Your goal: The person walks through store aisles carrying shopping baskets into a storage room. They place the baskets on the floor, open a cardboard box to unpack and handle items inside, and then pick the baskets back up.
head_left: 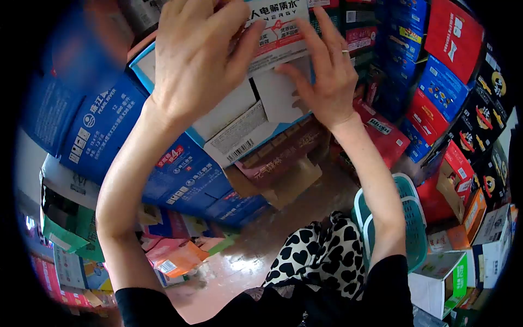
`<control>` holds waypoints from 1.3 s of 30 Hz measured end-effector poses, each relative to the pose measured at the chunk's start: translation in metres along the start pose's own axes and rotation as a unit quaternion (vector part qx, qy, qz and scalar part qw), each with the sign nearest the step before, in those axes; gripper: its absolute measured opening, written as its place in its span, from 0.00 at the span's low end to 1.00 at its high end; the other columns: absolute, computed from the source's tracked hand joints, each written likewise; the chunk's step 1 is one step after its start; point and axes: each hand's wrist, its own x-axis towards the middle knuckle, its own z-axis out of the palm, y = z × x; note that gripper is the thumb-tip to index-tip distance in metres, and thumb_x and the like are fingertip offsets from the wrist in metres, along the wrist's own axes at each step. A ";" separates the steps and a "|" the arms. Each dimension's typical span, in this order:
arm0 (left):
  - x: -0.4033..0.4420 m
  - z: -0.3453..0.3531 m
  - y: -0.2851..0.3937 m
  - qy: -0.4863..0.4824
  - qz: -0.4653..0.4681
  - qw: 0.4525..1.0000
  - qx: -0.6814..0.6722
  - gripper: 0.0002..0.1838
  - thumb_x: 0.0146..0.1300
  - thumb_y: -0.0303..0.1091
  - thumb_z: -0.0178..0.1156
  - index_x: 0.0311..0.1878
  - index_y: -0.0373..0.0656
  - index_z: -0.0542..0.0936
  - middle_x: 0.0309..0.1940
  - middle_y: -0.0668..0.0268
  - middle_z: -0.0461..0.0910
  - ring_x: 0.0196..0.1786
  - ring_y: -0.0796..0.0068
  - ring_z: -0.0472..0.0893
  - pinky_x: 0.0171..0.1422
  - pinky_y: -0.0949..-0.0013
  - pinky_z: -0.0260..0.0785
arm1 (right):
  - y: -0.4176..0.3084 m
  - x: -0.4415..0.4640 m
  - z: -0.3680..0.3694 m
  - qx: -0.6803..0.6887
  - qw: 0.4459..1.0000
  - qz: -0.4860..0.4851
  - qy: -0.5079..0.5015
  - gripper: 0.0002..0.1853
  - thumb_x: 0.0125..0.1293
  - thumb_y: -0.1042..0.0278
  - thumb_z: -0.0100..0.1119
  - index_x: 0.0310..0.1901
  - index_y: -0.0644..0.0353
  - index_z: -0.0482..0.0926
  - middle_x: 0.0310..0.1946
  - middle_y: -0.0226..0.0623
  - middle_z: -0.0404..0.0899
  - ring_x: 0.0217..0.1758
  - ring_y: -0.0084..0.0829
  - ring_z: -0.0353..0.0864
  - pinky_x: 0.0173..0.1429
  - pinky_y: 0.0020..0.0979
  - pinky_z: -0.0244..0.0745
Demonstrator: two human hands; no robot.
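Observation:
A white carton with light-blue edges (218, 118) is tilted in front of me at the top of the head view. Its printed upper face carries Chinese lettering and "ENERGY", and a barcode is on its lower flap. Over the carton's left part is my left hand (201, 60), with bent fingers and the thumb apart; some fingertips are cut off or hidden. My right hand (328, 82), wearing a ring, lies against the carton's right side with its fingers spread. Neither hand visibly grips anything. Beneath the carton is an opened maroon box (286, 158) with brown flaps hanging.
Blue Pearl River cartons (103, 128) are stacked at my left. Red, blue and black beverage cases (455, 32) rise along the right. A teal basket (417, 234) stands beside my right arm. Opened orange packaging (177, 256) and a green box (73, 231) lie lower left.

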 end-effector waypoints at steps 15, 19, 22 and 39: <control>-0.025 0.000 -0.006 0.128 0.094 0.976 -0.146 0.08 0.39 0.16 0.61 0.19 0.35 0.71 0.17 0.60 0.70 0.20 0.66 0.69 0.29 0.68 0.62 | 0.014 0.039 -0.012 -0.074 0.946 -0.314 0.015 0.11 0.56 0.66 0.62 0.40 0.58 0.77 0.45 0.45 0.80 0.49 0.41 0.81 0.46 0.34 0.80; -0.029 0.003 -0.001 0.144 0.068 0.978 -0.134 0.11 0.46 0.14 0.61 0.17 0.36 0.70 0.17 0.60 0.70 0.20 0.65 0.70 0.29 0.69 0.62 | 0.016 0.056 -0.005 0.006 0.936 -0.344 0.071 0.07 0.56 0.69 0.60 0.29 0.62 0.74 0.30 0.46 0.79 0.34 0.39 0.82 0.33 0.33 0.80; -0.026 -0.003 0.006 0.098 0.026 0.991 -0.092 0.12 0.48 0.16 0.64 0.18 0.37 0.71 0.16 0.62 0.69 0.20 0.67 0.69 0.28 0.70 0.62 | 0.016 0.075 -0.011 -0.073 0.939 -0.333 -0.040 0.06 0.56 0.70 0.60 0.30 0.62 0.74 0.25 0.41 0.77 0.29 0.36 0.81 0.28 0.33 0.78; -0.034 -0.003 -0.006 0.041 0.011 0.994 -0.097 0.05 0.55 0.23 0.67 0.31 0.37 0.79 0.26 0.65 0.78 0.28 0.78 0.77 0.34 0.76 0.69 | -0.049 -0.129 -0.056 0.166 0.915 0.369 -0.022 0.07 0.59 0.81 0.54 0.38 0.62 0.77 0.34 0.36 0.80 0.33 0.27 0.80 0.38 0.27 0.74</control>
